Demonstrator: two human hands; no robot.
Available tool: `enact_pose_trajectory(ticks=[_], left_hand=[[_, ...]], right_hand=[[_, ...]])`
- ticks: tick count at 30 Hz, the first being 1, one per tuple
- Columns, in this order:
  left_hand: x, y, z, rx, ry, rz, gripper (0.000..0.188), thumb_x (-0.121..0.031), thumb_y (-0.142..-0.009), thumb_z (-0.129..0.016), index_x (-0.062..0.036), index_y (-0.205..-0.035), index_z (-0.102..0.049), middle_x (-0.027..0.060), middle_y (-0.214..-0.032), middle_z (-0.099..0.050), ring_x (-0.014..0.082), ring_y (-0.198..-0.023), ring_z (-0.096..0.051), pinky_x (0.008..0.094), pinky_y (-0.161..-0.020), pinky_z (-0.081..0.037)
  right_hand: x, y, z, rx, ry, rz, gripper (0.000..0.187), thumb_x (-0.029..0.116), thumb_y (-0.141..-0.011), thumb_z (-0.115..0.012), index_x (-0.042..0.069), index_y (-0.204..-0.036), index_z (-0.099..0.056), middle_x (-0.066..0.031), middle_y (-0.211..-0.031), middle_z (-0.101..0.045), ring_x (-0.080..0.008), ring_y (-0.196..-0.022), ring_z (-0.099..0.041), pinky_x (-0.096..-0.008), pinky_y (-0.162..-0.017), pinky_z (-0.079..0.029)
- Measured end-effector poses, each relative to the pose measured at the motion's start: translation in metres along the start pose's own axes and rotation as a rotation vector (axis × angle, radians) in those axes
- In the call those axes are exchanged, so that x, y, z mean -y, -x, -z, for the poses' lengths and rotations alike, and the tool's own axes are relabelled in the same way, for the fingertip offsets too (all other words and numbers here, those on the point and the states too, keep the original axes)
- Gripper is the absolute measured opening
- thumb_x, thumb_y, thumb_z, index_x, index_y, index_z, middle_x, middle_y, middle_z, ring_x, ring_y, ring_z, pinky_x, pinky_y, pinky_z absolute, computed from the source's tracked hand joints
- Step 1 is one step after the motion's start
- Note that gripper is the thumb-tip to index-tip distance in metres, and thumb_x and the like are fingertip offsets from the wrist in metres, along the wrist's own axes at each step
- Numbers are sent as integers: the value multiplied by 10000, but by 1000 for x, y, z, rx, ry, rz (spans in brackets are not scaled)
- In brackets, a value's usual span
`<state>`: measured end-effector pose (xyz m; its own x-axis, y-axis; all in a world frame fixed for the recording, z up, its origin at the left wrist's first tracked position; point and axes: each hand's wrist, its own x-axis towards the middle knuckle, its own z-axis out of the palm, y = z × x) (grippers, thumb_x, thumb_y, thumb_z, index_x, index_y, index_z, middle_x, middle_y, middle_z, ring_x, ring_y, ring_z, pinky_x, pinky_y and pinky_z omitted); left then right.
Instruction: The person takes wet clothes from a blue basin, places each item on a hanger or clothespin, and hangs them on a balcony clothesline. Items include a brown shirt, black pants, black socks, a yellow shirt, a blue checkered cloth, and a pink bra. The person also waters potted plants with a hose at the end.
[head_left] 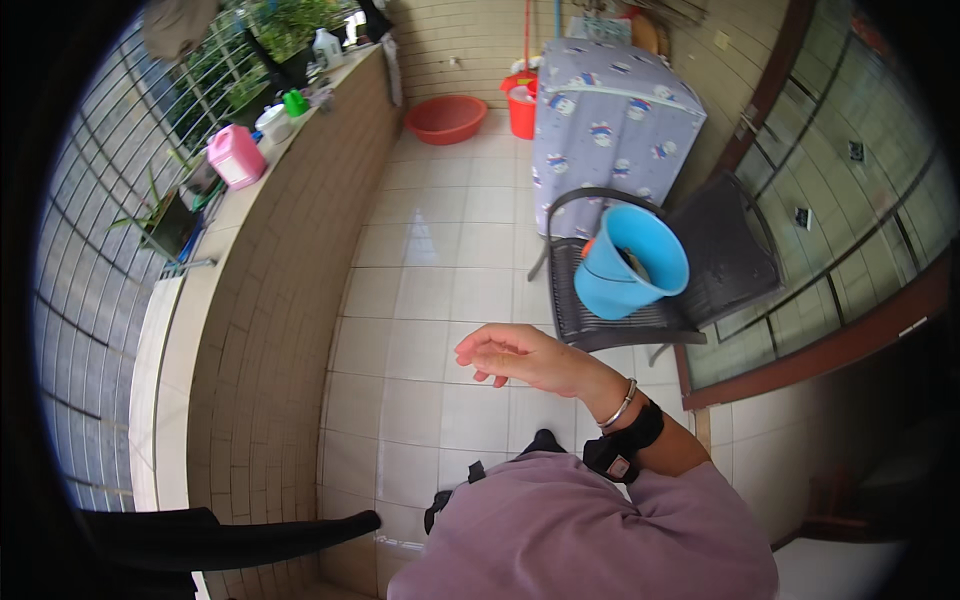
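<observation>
My right hand (513, 357) reaches across over the tiled floor, in front of my body. Its fingers are loosely bent and hold nothing. A silver bangle (621, 404) and a black strap with a small device (622, 455) circle the wrist and forearm. Nearest to this hand is a dark chair (565, 318) on the right, bearing a blue bucket (612, 290). The bucket leans a little, and something inside it shows only in part. My left hand is out of view.
A cloth-covered box-shaped thing (585, 140) stands behind the chair, near a red bucket (522, 115) and a red basin (440, 122). Along the left ledge are a pink jug (238, 160) and plants. A glass door (830, 230) lies right; a long black object (290, 540) juts in lower left.
</observation>
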<state>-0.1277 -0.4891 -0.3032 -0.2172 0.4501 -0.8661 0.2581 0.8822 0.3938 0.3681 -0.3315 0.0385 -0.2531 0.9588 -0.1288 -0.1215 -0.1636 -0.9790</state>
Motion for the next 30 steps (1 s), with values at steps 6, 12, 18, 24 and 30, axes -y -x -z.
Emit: enact_pose_trajectory(ticks=[6, 12, 18, 24, 30], left_hand=[[-104, -20, -69, 126, -186, -162, 345, -132, -837, -525, 25, -1144, -517, 148, -862, -622, 222, -616, -647, 321, -474, -521], [-229, -30, -136, 169, -409, -304, 350, -141, -842, -502, 28, -1148, -508, 157, -876, -621, 237, -586, -648, 317, -446, -519], [-311, -43, -200, 222, -471, -373, 327, -152, -846, -517, 12, -1128, -501, 150, -882, -619, 227, -542, -625, 314, -421, -487], [-364, -67, -244, 246, -576, -273, 298, -167, -864, -500, -3, -1114, -505, 137, -862, -609, 215, -526, -608, 319, -420, -479], [-418, -64, -259, 232, -657, -320, 291, -168, -868, -495, -7, -1109, -519, 129, -874, -613, 204, -551, -617, 313, -442, -482]], right_hand=[[-27, 108, 94, -337, -121, -25, 305, 264, -947, -537, 50, -1163, -563, -49, -1035, -629, -113, -871, -573, -254, -728, -472], [-59, 154, 137, -568, -228, -113, 260, 195, -939, -538, 34, -1141, -571, -64, -1045, -627, -115, -861, -569, -258, -739, -479], [-75, 155, 170, -714, -215, -199, 254, 206, -943, -535, 44, -1135, -574, -48, -1024, -630, -106, -842, -580, -244, -727, -476], [-63, 140, 215, -815, -150, -240, 250, 210, -944, -534, 42, -1124, -571, -53, -1007, -633, -101, -836, -580, -243, -713, -478], [-99, 135, 298, -1008, -206, -295, 262, 260, -937, -546, 65, -1109, -574, -26, -965, -635, -100, -794, -574, -241, -687, -463]])
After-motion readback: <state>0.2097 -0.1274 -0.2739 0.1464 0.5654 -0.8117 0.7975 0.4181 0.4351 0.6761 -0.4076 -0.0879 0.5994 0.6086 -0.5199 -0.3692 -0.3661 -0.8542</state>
